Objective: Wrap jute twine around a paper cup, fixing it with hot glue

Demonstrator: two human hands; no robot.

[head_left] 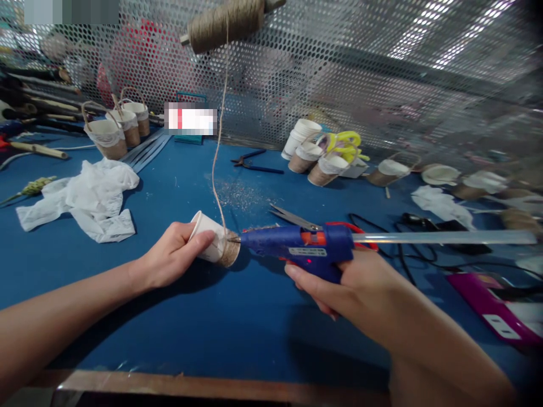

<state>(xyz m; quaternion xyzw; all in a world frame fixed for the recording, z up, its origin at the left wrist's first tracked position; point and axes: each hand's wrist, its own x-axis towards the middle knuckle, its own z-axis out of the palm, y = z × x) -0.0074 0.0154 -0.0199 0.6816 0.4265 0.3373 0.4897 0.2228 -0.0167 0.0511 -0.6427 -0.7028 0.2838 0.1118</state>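
My left hand [176, 254] grips a white paper cup [212, 240], tilted on its side with its mouth toward the upper left. Brown twine [230, 250] is wound round the cup's base end. From there a strand [216, 152] runs up to a twine spool [227, 24] hanging above. My right hand [339, 288] is wrapped round a blue glue gun [292, 249], with a long clear glue stick [441, 237] out of its back. The gun's nozzle is at the twine-wound part of the cup; whether it touches cannot be told. Scissors [294, 216] lie behind the gun, partly hidden by it.
Pliers [254, 164] lie toward the back. Twine-wrapped cups with handles [112, 138] stand at the back left, and more cups [324, 169] at the back right. White lace [91, 198] lies left. Black cables [407, 254] and a purple object [487, 308] are at right. Perforated metal backs the table.
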